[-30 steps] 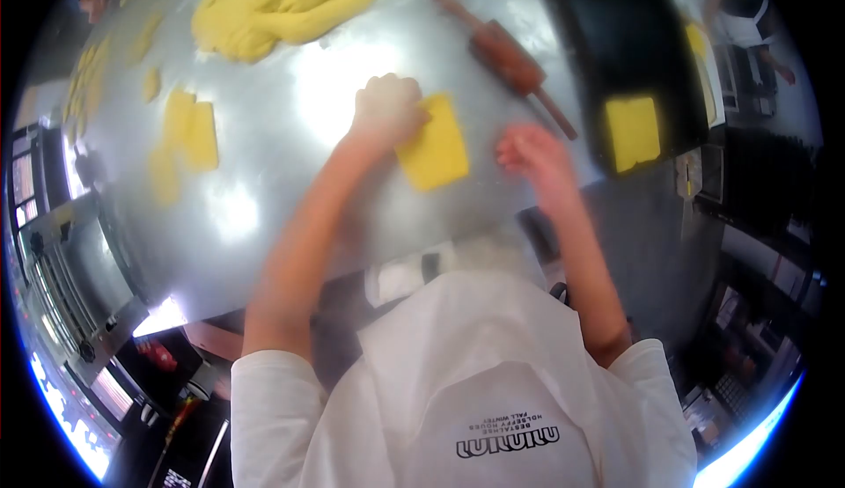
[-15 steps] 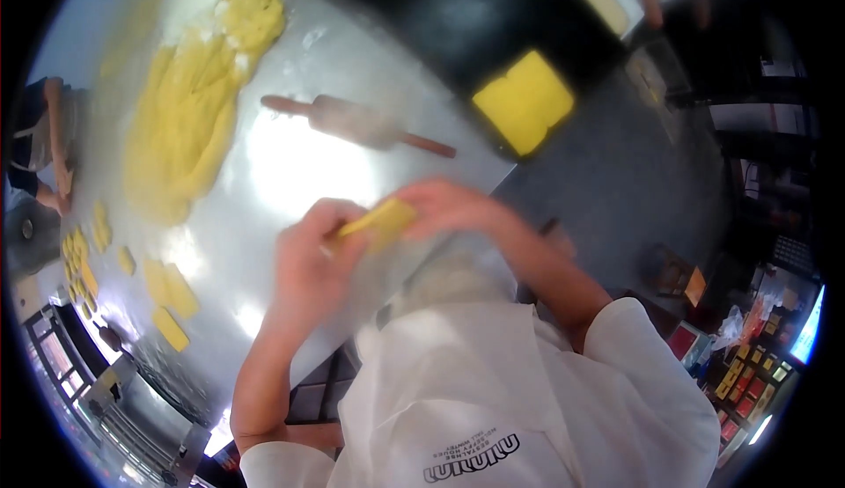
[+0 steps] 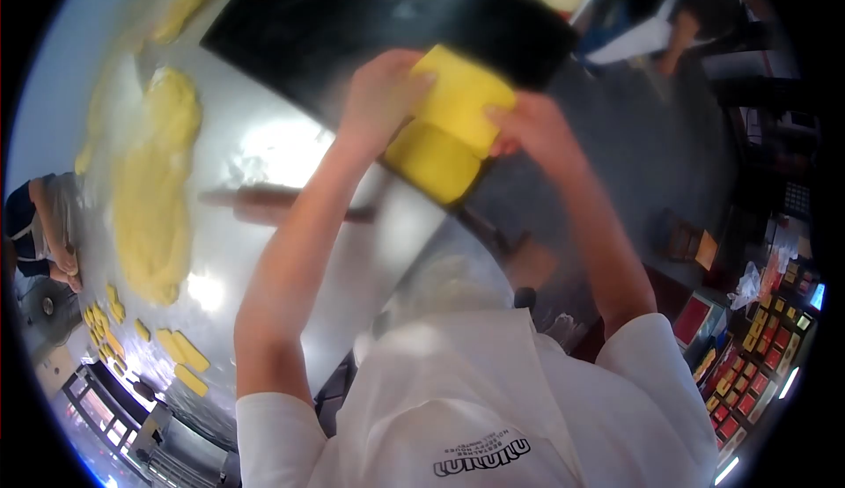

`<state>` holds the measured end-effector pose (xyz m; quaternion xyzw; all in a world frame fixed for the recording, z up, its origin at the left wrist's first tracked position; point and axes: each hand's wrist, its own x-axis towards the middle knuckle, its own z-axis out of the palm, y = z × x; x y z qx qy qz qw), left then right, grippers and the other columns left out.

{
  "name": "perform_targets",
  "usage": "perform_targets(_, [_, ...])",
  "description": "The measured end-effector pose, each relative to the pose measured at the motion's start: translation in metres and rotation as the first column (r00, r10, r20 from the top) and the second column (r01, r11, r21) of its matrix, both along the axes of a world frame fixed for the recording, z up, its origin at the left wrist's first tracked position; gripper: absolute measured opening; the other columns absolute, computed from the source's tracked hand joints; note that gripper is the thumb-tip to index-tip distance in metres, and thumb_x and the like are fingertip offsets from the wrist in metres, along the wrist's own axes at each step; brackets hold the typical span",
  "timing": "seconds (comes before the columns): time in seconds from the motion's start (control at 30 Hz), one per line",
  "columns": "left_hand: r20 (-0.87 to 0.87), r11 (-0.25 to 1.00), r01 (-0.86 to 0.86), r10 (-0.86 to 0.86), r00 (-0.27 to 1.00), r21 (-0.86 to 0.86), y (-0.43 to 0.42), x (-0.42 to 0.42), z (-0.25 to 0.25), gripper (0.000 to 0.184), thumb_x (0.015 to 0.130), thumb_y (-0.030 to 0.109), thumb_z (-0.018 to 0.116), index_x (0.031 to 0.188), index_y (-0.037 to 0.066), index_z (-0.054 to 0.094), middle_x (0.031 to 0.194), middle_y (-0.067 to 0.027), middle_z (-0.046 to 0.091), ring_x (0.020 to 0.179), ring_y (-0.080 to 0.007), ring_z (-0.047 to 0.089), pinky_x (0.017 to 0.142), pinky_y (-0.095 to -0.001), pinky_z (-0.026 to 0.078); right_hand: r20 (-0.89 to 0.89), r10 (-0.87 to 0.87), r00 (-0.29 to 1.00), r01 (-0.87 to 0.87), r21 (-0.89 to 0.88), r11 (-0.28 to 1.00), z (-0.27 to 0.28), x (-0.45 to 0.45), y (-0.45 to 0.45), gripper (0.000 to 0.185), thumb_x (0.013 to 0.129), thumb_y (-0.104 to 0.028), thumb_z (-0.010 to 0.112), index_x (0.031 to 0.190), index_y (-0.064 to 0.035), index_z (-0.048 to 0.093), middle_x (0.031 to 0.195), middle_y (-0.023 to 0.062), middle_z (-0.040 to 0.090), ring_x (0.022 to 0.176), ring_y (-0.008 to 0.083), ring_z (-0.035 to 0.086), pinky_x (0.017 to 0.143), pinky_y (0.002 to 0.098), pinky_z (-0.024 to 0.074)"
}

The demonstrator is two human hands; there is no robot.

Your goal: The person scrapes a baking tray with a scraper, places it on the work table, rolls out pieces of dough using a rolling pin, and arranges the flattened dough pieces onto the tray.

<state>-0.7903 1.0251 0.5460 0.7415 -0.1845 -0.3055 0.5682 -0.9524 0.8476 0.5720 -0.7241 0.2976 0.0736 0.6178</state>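
A flat yellow dough sheet [image 3: 465,92] is held up between my two hands over the near corner of a black baking tray [image 3: 396,13]. My left hand [image 3: 387,92] is closed on its left edge, thumb on top. On the right edge, my right hand [image 3: 532,127] pinches it between thumb and fingers. Just below, a second dough sheet [image 3: 436,164] lies on the tray's corner, partly covered by the held one. A rolling pin [image 3: 264,204] rests on the metal table, partly hidden behind my left forearm.
A long mass of yellow dough [image 3: 154,198] lies on the metal table [image 3: 229,286] at left. Several small dough pieces [image 3: 106,330] and strips [image 3: 185,352] sit nearer. Another person [image 3: 55,233] stands at the far left; another person's arm [image 3: 682,44] shows at upper right.
Both hands have moved up and right, from over the table to the tray corner, carrying the dough sheet. It now faces me broadly instead of nearly edge-on. The whole view has shifted.
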Motion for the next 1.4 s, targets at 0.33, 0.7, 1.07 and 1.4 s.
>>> perform_targets(0.33, [-0.326, 0.983, 0.024, -0.084, 0.942, -0.184, -0.123, 0.021, -0.060, 0.028, 0.090, 0.012, 0.074, 0.114, -0.001, 0.068, 0.100, -0.0069, 0.072, 0.087, -0.0155, 0.068, 0.080, -0.0266, 0.054, -0.187, 0.035, 0.982, -0.080, -0.240, 0.967, -0.023, 0.025, -0.090, 0.031, 0.091, -0.025, 0.061, 0.080, 0.0032, 0.067, 0.063, 0.0099, 0.068, 0.044, 0.0146, 0.056, 0.045, 0.0316, 0.0440])
perform_targets(0.7, [-0.139, 0.972, 0.223, -0.211, 0.968, 0.077, -0.138, 0.031, -0.065, 0.029, 0.088, 0.020, 0.076, 0.105, -0.003, 0.072, 0.093, -0.0099, 0.073, 0.083, -0.0176, 0.069, 0.079, -0.0304, 0.054, -0.410, 0.007, 0.912, -0.189, -0.407, 0.894, -0.006, 0.041, -0.111, 0.033, 0.089, -0.031, 0.063, 0.084, 0.0005, 0.069, 0.062, 0.0101, 0.067, 0.049, 0.0185, 0.062, 0.051, 0.0340, 0.0501])
perform_targets(1.07, [0.368, 0.970, 0.102, -0.179, 0.912, 0.219, -0.147, 0.018, -0.074, 0.023, 0.088, 0.020, 0.073, 0.102, 0.001, 0.073, 0.091, -0.0166, 0.074, 0.081, -0.0280, 0.072, 0.077, -0.0369, 0.056, -0.592, 0.350, 0.727, -0.685, -0.661, 0.305, -0.021, 0.066, -0.135, 0.025, 0.082, -0.026, 0.078, 0.093, -0.0041, 0.074, 0.092, 0.0158, 0.074, 0.084, 0.0313, 0.073, 0.076, 0.0415, 0.0571])
perform_targets(1.4, [0.250, 0.998, 0.005, -0.019, 0.968, 0.055, -0.136, 0.018, -0.082, 0.028, 0.091, 0.012, 0.070, 0.118, 0.001, 0.068, 0.105, -0.0119, 0.074, 0.096, -0.0222, 0.072, 0.085, -0.0352, 0.056, -0.819, 0.369, 0.439, -0.891, -0.347, 0.291, -0.013, 0.097, -0.138, 0.022, 0.083, -0.022, 0.078, 0.090, -0.0022, 0.074, 0.091, 0.0157, 0.074, 0.088, 0.0346, 0.072, 0.077, 0.0430, 0.0571])
